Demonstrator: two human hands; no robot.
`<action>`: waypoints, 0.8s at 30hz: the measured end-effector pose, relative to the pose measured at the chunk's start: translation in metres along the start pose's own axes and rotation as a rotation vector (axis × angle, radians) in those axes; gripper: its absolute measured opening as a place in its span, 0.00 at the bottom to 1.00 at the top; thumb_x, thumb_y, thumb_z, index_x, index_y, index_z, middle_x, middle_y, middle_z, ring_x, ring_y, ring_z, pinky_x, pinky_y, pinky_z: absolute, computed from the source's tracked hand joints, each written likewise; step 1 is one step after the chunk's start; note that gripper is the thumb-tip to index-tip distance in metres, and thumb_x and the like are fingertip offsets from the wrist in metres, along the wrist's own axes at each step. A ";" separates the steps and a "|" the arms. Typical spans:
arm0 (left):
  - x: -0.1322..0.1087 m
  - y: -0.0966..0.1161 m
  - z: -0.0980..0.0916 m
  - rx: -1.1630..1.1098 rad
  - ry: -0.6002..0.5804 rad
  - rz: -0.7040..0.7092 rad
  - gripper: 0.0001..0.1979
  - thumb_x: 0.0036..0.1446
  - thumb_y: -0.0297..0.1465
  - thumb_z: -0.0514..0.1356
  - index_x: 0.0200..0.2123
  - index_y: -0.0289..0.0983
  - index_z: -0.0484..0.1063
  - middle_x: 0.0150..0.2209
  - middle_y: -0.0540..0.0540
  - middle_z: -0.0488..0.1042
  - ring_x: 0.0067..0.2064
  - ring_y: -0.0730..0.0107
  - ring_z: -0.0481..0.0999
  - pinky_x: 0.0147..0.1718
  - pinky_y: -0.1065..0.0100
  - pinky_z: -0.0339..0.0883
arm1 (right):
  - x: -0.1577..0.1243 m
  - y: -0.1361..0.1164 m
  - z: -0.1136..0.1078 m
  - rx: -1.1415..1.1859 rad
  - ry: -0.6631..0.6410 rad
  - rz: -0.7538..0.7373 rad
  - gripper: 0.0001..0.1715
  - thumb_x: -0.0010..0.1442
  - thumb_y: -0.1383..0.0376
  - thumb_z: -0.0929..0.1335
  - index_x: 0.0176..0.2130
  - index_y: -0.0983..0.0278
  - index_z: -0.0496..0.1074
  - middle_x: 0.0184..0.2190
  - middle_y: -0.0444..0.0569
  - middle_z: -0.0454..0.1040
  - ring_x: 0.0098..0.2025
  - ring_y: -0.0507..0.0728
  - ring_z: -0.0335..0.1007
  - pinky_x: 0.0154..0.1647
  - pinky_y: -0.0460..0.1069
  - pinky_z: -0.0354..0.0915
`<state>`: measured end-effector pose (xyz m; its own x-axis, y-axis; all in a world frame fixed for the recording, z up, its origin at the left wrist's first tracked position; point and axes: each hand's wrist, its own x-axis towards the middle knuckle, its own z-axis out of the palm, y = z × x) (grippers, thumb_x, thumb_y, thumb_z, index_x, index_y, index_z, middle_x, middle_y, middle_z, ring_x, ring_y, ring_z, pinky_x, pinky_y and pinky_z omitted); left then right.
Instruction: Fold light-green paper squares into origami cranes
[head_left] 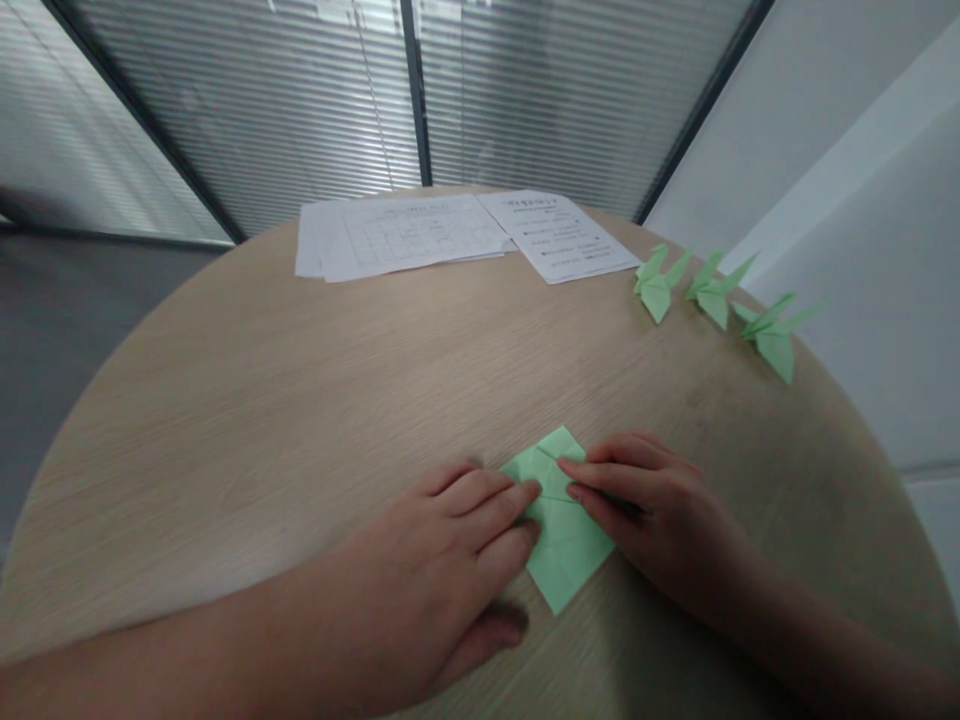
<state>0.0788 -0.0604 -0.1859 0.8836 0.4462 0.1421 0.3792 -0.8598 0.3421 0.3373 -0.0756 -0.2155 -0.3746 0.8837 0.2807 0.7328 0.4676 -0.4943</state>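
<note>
From the head view, I see the green paper [568,553] flat on the table [270,400], between both hands. My left hand [465,555] lies loosely spread over its left side, likely to stop it sliding. My right hand [667,510] brings thumb and forefinger close at its fold; I can't tell whether they pinch a layer. Three folded cranes [711,294] and printed sheets [420,235] sit farther off, presumably leaving working room.
</note>
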 end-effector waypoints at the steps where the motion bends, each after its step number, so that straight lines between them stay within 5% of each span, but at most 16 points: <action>1: 0.000 0.000 0.000 -0.007 -0.001 -0.008 0.19 0.66 0.42 0.60 0.53 0.37 0.74 0.59 0.39 0.76 0.58 0.53 0.74 0.62 0.54 0.61 | 0.000 0.000 0.000 -0.006 0.002 -0.001 0.14 0.70 0.66 0.66 0.48 0.58 0.81 0.38 0.51 0.79 0.40 0.56 0.74 0.43 0.53 0.72; 14: 0.002 0.002 -0.002 -0.031 -0.028 -0.035 0.18 0.65 0.40 0.61 0.55 0.39 0.73 0.58 0.41 0.75 0.58 0.52 0.73 0.62 0.53 0.60 | 0.005 -0.002 -0.002 -0.172 -0.100 -0.068 0.17 0.71 0.68 0.62 0.47 0.59 0.80 0.39 0.51 0.77 0.38 0.56 0.73 0.41 0.50 0.69; 24: 0.001 0.000 0.000 -0.048 -0.006 -0.017 0.19 0.64 0.40 0.62 0.54 0.38 0.73 0.58 0.40 0.76 0.58 0.51 0.73 0.62 0.52 0.60 | 0.011 -0.010 -0.001 -0.285 -0.200 -0.076 0.24 0.67 0.72 0.63 0.59 0.59 0.74 0.40 0.52 0.76 0.40 0.58 0.73 0.44 0.53 0.71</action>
<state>0.0802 -0.0601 -0.1853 0.8789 0.4588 0.1301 0.3805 -0.8391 0.3887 0.3263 -0.0703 -0.2062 -0.5172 0.8464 0.1271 0.8171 0.5325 -0.2207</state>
